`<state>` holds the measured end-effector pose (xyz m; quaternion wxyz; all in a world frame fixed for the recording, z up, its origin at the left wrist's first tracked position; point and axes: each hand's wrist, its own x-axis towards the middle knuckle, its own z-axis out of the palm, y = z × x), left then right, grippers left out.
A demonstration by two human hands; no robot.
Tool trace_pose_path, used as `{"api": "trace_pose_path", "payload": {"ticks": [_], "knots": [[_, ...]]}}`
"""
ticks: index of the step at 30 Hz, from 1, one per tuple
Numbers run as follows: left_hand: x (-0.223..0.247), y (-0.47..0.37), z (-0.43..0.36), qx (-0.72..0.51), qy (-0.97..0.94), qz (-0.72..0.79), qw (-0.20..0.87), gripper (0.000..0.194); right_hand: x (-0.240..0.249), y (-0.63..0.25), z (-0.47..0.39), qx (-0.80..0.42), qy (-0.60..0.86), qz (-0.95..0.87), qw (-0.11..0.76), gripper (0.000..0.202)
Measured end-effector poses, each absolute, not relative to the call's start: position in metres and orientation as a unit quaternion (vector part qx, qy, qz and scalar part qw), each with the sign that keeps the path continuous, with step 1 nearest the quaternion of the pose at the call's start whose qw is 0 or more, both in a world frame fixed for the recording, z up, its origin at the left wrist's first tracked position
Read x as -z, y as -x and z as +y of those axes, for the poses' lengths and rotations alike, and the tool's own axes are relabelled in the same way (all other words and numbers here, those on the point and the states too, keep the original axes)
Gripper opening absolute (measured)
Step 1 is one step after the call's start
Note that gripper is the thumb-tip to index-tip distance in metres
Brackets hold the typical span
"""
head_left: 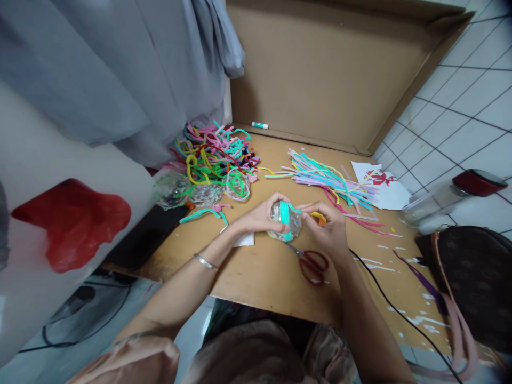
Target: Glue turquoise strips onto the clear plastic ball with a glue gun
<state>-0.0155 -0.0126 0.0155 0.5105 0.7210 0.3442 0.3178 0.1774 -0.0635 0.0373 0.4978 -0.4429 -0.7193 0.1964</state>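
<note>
My left hand (264,213) grips a transparent round object (296,226), its thumb in front and its fingers behind. A teal pipe cleaner (284,212) forms a band of several strands around the middle of the object. At the upper right a loose end stretches away, and my right hand (328,226) pinches it between thumb and fingertips. Just below lie scissors (314,268) with red handles, their blades pointing up toward the object. A roll of orange-yellow tape (319,217) is partly hidden behind my right hand. White paper (245,239) lies beneath my left wrist.
A tangled heap of coloured pipe cleaners (218,154) sits at the back left, beside transparent round pieces (206,194). Straight pipe cleaners (332,178) lie at the back right. A glue stick (260,125), bottle (436,200), dark bag (472,282) and black cable (384,290) are around.
</note>
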Motion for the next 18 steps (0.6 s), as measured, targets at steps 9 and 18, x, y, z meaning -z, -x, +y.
{"api": "trace_pose_path", "payload": {"ticks": [9,18], "knots": [[-0.0180,0.0159,-0.0136,-0.314,-0.724,0.342,0.510,0.065,-0.0365,-0.1796,-0.0618,-0.190,0.415,-0.748,0.482,0.006],[-0.0138,0.0175,-0.0117,-0.309,-0.741,0.332,0.496,0.068,-0.0346,-0.1792,-0.0616,-0.183,0.417,-0.756,0.471,0.007]]}}
